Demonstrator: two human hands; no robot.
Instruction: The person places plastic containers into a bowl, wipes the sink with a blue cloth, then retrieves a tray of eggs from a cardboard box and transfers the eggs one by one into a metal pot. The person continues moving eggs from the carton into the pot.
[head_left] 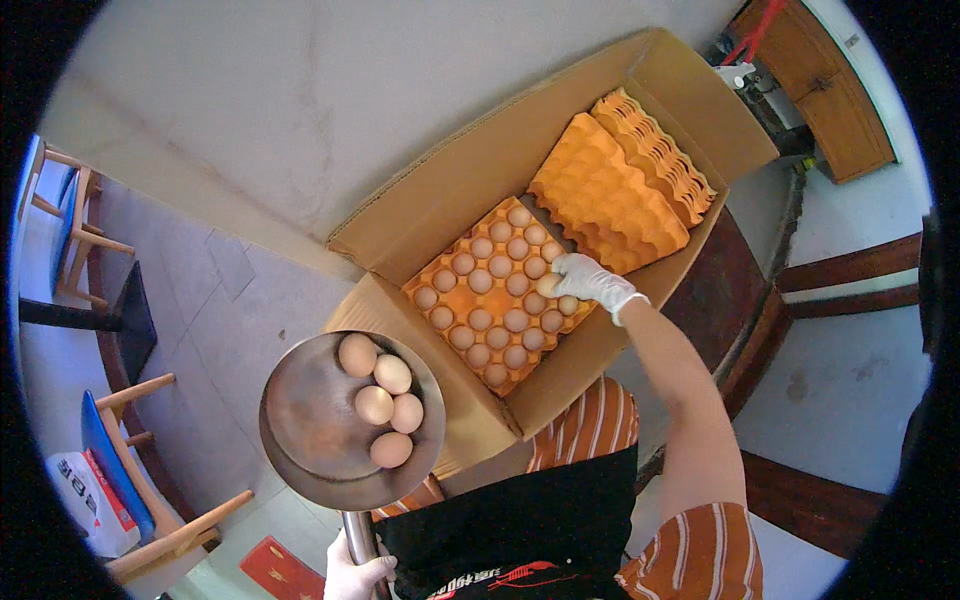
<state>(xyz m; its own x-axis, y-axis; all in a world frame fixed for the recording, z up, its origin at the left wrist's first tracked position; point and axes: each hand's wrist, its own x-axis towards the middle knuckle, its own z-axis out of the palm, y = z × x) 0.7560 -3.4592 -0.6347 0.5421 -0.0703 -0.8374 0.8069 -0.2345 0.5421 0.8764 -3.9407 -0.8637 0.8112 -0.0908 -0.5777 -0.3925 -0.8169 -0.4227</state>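
In a white glove, my left hand (358,570) is wrapped round the metal handle of a round, dark-grey pan (310,410). Several brown eggs (391,450) lie loose along the pan's right side. My right hand (592,282), gloved as well, reaches into the cardboard box, its fingers closed on an egg (548,285) at the right edge of an orange egg tray (459,300). Most cups of that tray hold eggs; a bare patch shows left of its middle. Whether the gripped egg is clear of its cup, I cannot tell.
The open cardboard box (440,215) has its flaps folded out. Stacked orange trays (610,190) lean at its far right end. A wooden chair (165,540) with a white-and-red bag (95,505) stands at lower left, a red stool-like panel (280,568) at the bottom.
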